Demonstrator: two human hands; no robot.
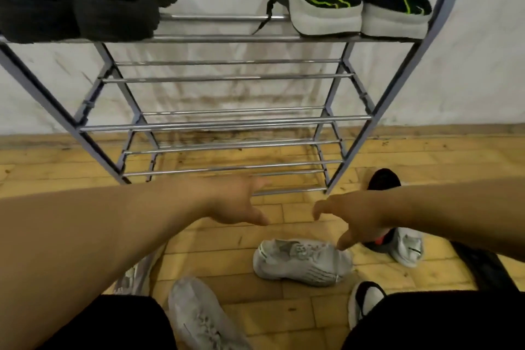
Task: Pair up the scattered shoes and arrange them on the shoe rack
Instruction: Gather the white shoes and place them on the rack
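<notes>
Left hand (235, 202) and right hand (352, 216) over grey shoe (301, 261)

On the top tier of the shoe rack (227, 38), the black pair (79, 8) fills the left end and the black-and-green pair (355, 6) fills the right. Between them an open stretch of rails would let my hand through, though a lace (268, 11) hangs across its right edge. The lower tiers lie open from the front, hemmed in by the slanted side frames (395, 79). On the floor (284, 312), bare wood separates my left hand (235, 202) from the grey sneaker (302, 261). A black shoe (383, 179) crowds the rack's right leg, and a red-lined shoe (406, 246) sits just beyond my right hand (352, 221).
</notes>
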